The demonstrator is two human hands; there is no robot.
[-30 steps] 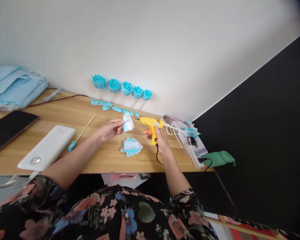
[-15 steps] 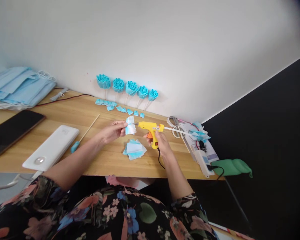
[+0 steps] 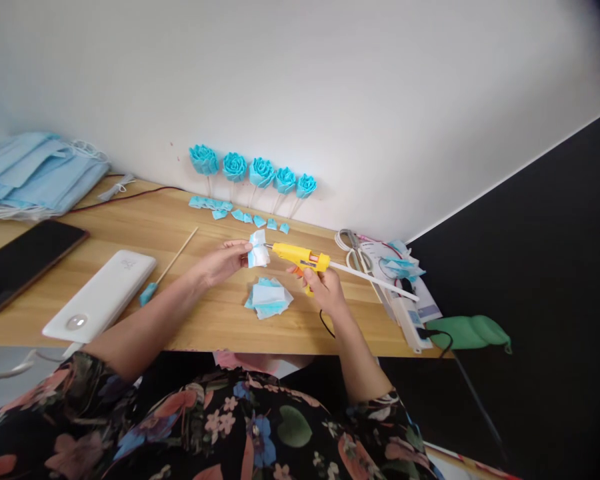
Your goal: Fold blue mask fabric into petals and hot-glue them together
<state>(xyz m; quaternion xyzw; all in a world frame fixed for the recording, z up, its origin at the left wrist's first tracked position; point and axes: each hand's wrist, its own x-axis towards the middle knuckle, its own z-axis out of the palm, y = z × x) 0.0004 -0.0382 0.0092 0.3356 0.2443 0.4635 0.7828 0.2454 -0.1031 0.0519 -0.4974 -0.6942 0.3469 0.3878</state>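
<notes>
My left hand point(image 3: 223, 261) pinches a small folded blue-and-white piece of mask fabric point(image 3: 258, 249) above the wooden table point(image 3: 180, 320). My right hand point(image 3: 322, 285) grips a yellow glue gun point(image 3: 297, 256) by its handle, a white glue stick jutting from its back. The gun's nozzle touches the fabric piece. A small pile of folded blue-and-white pieces point(image 3: 269, 298) lies on the table just below both hands.
Several blue fabric roses point(image 3: 253, 169) on sticks lean against the wall, with small blue pieces point(image 3: 236, 213) below them. A skewer with a blue tip point(image 3: 166, 269), a white power bank point(image 3: 100, 296), a black phone point(image 3: 23, 261), stacked masks point(image 3: 35, 175), scissors point(image 3: 351, 244) and a power strip point(image 3: 405, 311) lie around.
The glue gun's nozzle has moved left from a gap beside the fabric piece until it touches it. The gun has tilted flatter. My left hand has kept its pinch.
</notes>
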